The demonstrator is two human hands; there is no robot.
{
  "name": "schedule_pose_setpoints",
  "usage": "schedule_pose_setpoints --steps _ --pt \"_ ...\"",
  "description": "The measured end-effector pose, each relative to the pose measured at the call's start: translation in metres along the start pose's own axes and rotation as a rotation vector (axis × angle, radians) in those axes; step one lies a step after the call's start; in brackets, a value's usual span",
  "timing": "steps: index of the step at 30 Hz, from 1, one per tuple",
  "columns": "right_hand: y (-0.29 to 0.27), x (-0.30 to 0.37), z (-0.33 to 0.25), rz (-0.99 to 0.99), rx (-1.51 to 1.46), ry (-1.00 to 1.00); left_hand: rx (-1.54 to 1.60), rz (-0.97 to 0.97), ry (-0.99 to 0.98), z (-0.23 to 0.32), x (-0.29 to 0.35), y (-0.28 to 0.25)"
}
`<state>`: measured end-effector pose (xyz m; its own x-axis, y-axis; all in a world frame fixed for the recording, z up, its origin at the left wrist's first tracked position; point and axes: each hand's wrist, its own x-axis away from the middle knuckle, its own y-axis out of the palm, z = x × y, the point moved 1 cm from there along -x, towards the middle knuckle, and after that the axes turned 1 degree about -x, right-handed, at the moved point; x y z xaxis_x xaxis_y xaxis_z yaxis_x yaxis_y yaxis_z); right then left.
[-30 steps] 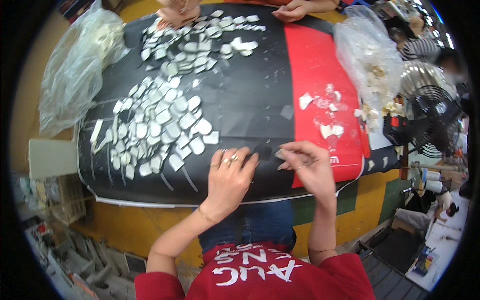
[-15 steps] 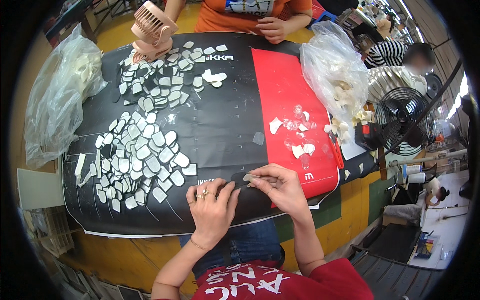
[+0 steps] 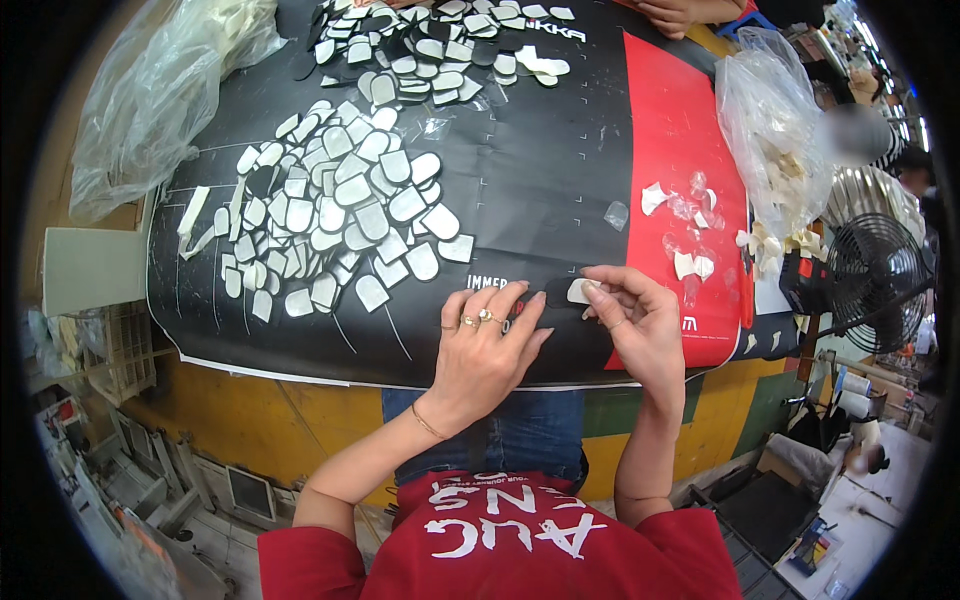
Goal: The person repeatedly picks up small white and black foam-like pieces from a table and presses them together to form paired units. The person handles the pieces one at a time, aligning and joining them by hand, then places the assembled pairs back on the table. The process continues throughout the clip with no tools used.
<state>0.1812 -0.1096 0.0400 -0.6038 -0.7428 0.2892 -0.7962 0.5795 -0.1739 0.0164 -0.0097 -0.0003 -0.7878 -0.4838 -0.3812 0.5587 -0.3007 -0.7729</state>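
Note:
My right hand [image 3: 643,325] pinches a small white patch [image 3: 578,291] between thumb and forefinger, just above the black sheet [image 3: 540,210]. Beside the patch lies a dark rounded piece [image 3: 561,292], partly hard to make out against the sheet. My left hand [image 3: 485,345], with rings on it, rests on the sheet left of that piece, fingers bent and a little apart, with nothing seen in them. To its upper left spreads a heap of pale, round-ended patches [image 3: 350,190] with dark edges.
A second heap of patches [image 3: 440,50] lies farther back. White scraps [image 3: 693,265] and clear film bits sit on the red panel [image 3: 660,330]. Plastic bags [image 3: 775,140], [image 3: 150,110] stand at both sides. A black fan [image 3: 877,282] is at the right; a co-worker's hand [image 3: 668,15] shows at the far edge.
My view has tilted down and left, so the sheet appears higher and farther right. My hands are slightly farther apart, and the white patch in my right fingers shows more of its face.

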Motion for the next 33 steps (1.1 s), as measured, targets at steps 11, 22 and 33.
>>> schedule_pose_setpoints --steps 11,22,33 --pt "0.012 -0.004 -0.007 -0.034 0.155 0.011 -0.042 -0.033 0.125 -0.008 -0.002 0.002" --pt "0.008 -0.011 -0.004 -0.091 0.267 -0.133 -0.062 -0.039 0.14 -0.01 -0.004 0.0" --pt "0.007 -0.015 -0.004 -0.099 0.272 -0.138 -0.054 -0.077 0.114 -0.01 -0.001 0.002"
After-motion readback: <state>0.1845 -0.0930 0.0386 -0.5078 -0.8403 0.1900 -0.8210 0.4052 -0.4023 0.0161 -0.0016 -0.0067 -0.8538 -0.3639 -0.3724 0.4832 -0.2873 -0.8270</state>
